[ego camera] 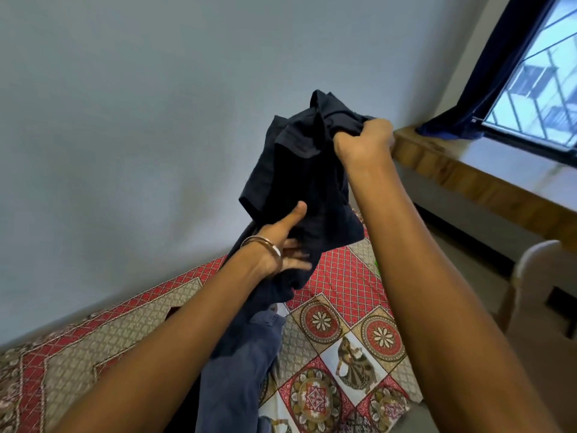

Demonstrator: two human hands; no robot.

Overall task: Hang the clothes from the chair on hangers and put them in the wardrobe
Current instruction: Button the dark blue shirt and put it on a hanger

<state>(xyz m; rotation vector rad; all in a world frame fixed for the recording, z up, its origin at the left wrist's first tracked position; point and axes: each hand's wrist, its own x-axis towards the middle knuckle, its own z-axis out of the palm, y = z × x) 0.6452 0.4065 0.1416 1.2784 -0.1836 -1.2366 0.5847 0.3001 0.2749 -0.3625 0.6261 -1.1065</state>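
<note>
I hold a dark navy shirt [299, 182] up in front of me, bunched and hanging in folds. My right hand [363, 140] is clenched on its upper part, raised high. My left hand [281, 242], with a metal bangle on the wrist, grips the shirt lower down, thumb out along the cloth. Below the shirt a pair of blue jeans [240, 376] lies on the bed. The cream chair [537, 285] stands at the right edge, partly cut off. No hanger or wardrobe is in view.
A bed with a red and beige patterned cover [343, 332] fills the lower frame, against a plain grey wall [156, 120]. At the right, a wooden ledge [468, 179] runs under a window with a dark blue curtain [499, 73].
</note>
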